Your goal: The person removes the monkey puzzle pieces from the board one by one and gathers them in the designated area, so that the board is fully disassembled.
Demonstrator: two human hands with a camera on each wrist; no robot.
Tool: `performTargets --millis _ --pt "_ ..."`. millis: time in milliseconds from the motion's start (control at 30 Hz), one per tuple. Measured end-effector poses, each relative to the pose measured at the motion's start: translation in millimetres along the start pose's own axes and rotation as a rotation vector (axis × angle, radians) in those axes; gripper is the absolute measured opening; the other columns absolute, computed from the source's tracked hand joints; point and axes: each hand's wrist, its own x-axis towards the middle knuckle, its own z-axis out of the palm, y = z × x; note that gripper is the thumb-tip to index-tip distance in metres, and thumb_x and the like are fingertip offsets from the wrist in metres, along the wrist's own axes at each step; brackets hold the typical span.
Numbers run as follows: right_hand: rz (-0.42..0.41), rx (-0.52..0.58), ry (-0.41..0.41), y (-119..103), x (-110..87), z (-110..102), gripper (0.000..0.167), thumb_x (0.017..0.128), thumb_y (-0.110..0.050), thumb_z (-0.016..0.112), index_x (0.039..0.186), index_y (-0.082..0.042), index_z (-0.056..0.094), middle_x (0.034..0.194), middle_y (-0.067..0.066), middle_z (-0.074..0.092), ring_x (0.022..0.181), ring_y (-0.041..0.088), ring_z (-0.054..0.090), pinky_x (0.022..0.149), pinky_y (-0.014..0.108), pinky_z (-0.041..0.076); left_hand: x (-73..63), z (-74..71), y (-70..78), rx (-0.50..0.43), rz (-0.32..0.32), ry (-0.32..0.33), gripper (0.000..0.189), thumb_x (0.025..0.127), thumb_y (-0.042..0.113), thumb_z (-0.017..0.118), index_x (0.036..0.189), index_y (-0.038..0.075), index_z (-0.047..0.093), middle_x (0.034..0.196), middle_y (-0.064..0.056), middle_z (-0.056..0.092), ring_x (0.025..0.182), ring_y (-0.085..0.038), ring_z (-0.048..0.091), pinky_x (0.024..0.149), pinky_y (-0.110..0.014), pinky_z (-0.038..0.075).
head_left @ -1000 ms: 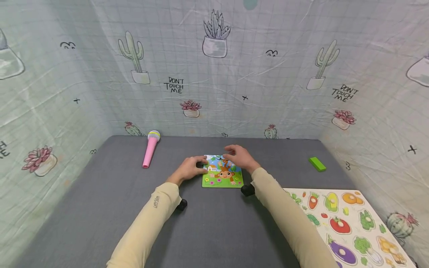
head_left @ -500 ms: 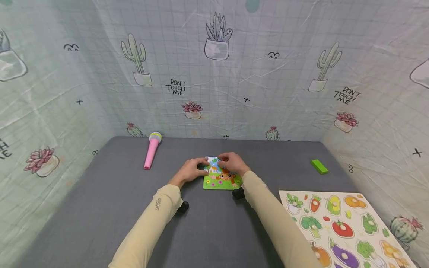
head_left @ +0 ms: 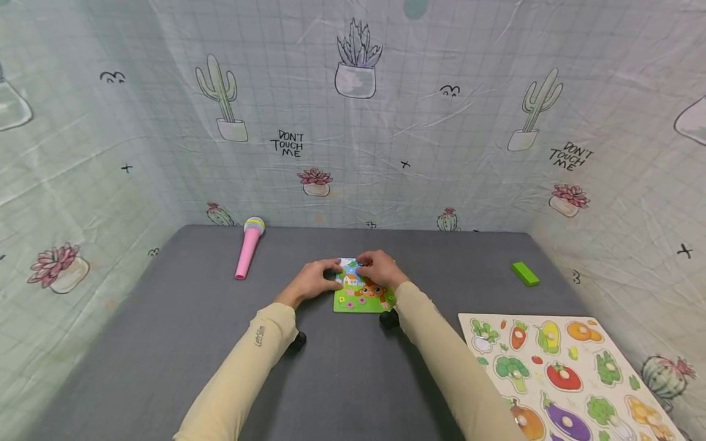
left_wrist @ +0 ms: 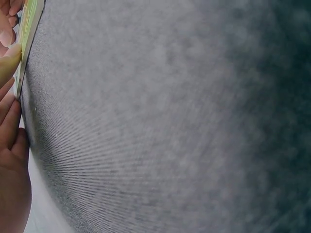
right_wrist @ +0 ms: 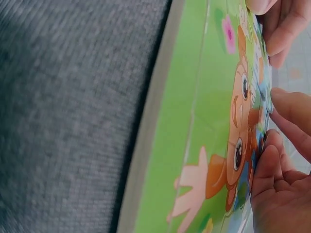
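A jigsaw puzzle with a cartoon monkey lies flat in its thin board on the grey table. My left hand holds its left edge, with the thumb on the board's edge and the fingers farther up. Over the top right part bends my right hand, its thumb and index fingertip apart at the blue upper pieces. In the right wrist view the right hand's other fingers are curled at the puzzle's surface. I cannot tell whether a piece is between them. The right hand covers the upper right corner.
A pink toy microphone lies at the back left. On the right are a green block and a large vegetable puzzle board at the table's edge. A printed cloth surrounds the table on several sides.
My right hand has moved left and down onto the puzzle's upper part, then stays nearly still. The left hand keeps its place at the left edge.
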Motion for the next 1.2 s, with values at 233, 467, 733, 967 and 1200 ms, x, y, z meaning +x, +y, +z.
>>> performTargets --millis 233,467,733,967,1200 --pt "0.010 0.071 0.012 1 -0.3 -1 0.037 0.096 -0.021 0.064 0.131 -0.007 0.060 0.130 0.014 0.057 0.111 0.029 0.056 0.093 0.043 0.049 1.9 0.9 0.6 0.006 0.008 -0.012 0.039 0.086 0.024 0.077 0.121 0.010 0.069 0.146 -0.004 0.049 0.138 -0.028 0.040 0.113 -0.045 0.032" --pt "0.009 0.103 0.024 -3 -1.8 2 0.039 0.096 -0.021 0.064 0.131 -0.006 0.057 0.125 0.013 0.059 0.108 0.028 0.058 0.091 0.042 0.050 0.8 -0.1 3.0 0.020 0.023 -0.014 0.038 0.086 0.023 0.076 0.121 0.008 0.069 0.146 -0.006 0.049 0.138 -0.029 0.041 0.113 -0.046 0.033" --pt "-0.064 0.064 0.027 -10 -1.4 7 0.036 0.094 -0.016 0.067 0.129 -0.010 0.059 0.111 0.008 0.064 0.101 0.024 0.061 0.086 0.040 0.052 -0.1 -1.0 2.4 0.017 0.020 -0.024 0.039 0.087 0.023 0.076 0.122 0.008 0.068 0.147 -0.006 0.049 0.138 -0.030 0.040 0.112 -0.047 0.033" --pt "-0.038 0.093 0.060 -8 -3.6 8 0.026 0.094 -0.016 0.066 0.120 -0.011 0.066 0.113 0.007 0.064 0.104 0.024 0.059 0.087 0.040 0.051 -0.5 -1.0 1.9 0.039 0.047 -0.023 0.038 0.087 0.023 0.076 0.121 0.007 0.068 0.146 -0.008 0.049 0.137 -0.030 0.042 0.112 -0.046 0.034" --pt "0.031 0.224 0.130 10 -6.5 -7 0.027 0.095 -0.018 0.066 0.121 -0.013 0.065 0.114 0.008 0.062 0.099 0.024 0.059 0.079 0.039 0.052 -0.4 -0.3 0.7 0.092 0.071 -0.025 0.039 0.088 0.025 0.075 0.122 0.007 0.068 0.145 -0.008 0.050 0.136 -0.030 0.042 0.112 -0.046 0.034"
